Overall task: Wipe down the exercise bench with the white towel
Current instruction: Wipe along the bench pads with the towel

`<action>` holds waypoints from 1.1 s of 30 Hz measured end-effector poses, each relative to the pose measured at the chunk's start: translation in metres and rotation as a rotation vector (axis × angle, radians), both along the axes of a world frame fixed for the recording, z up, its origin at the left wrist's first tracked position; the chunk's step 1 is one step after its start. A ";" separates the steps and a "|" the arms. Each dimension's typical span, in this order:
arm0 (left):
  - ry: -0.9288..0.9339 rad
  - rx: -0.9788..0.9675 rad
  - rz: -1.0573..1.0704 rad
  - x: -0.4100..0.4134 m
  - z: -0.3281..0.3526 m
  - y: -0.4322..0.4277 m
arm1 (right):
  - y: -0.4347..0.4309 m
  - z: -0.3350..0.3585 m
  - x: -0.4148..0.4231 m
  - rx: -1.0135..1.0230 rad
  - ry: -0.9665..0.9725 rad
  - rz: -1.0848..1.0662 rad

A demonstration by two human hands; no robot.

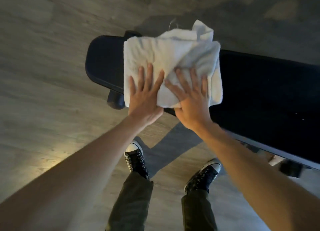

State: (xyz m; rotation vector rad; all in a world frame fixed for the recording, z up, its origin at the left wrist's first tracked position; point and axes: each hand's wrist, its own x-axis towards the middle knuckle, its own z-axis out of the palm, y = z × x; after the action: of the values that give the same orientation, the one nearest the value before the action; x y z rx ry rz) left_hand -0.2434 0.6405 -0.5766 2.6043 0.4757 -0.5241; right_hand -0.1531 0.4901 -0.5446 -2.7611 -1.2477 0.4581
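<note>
- one black bench (259, 95)
- one white towel (173, 57)
- two hands: a left hand (145, 99) and a right hand (190, 102)
- two bare forearms
- two black-and-white sneakers: left sneaker (136, 159), right sneaker (204, 175)
- two dark trouser legs

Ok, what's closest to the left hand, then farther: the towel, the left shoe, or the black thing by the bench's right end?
From the left hand:
1. Towel, right under it.
2. Left shoe, on the floor below.
3. Black thing, far right beside the bench.
</note>
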 end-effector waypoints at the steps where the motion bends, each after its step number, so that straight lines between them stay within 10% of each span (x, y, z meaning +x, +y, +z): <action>1: -0.006 -0.008 -0.007 -0.018 0.000 -0.010 | -0.010 0.002 -0.017 -0.029 0.004 0.008; 7: 0.025 0.000 -0.050 -0.038 0.003 -0.028 | -0.037 0.006 -0.040 -0.072 -0.046 0.013; 17: 0.172 -0.130 -0.052 0.172 0.050 -0.044 | -0.046 0.023 0.149 -0.093 -0.044 -0.204; 33: -0.073 -0.023 -0.201 -0.004 0.034 -0.155 | -0.157 0.041 -0.033 -0.031 -0.068 -0.274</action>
State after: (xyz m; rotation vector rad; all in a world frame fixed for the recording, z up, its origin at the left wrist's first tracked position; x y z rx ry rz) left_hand -0.2475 0.4856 -0.5423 2.6540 0.1839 -0.4940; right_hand -0.1864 0.3331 -0.5032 -2.9349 -0.8592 0.3655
